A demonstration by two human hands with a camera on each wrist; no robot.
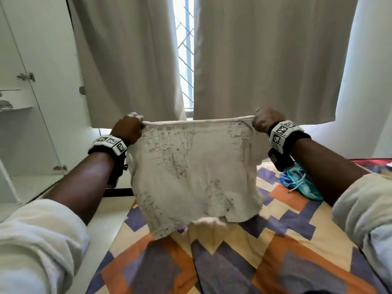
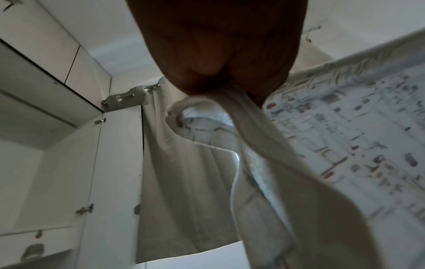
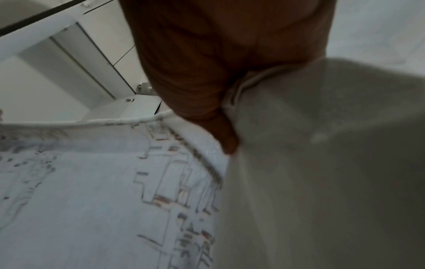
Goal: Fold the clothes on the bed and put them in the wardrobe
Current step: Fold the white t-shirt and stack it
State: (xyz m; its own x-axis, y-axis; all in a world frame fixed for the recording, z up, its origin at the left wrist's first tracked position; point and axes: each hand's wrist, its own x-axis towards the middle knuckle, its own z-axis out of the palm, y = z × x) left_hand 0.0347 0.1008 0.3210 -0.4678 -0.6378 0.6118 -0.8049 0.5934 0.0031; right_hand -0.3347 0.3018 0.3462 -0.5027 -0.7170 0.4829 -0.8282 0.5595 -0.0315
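A cream printed garment (image 1: 195, 172) hangs stretched in the air above the bed (image 1: 233, 262). My left hand (image 1: 129, 128) grips its top left corner, and my right hand (image 1: 265, 122) grips the top right corner. The top hem runs taut between them. In the left wrist view my left hand (image 2: 218, 63) pinches bunched cloth of the garment (image 2: 345, 136). In the right wrist view my right hand (image 3: 218, 81) clutches the garment (image 3: 92, 182) at its hem. The wardrobe (image 1: 27, 102) stands open on the left.
A blue crumpled garment (image 1: 297, 183) lies on the patterned bedcover at the right. A red item (image 1: 369, 162) sits at the far right edge. Grey curtains (image 1: 265, 60) hang over the window straight ahead. The wardrobe door (image 1: 55, 81) stands swung out beside the bed.
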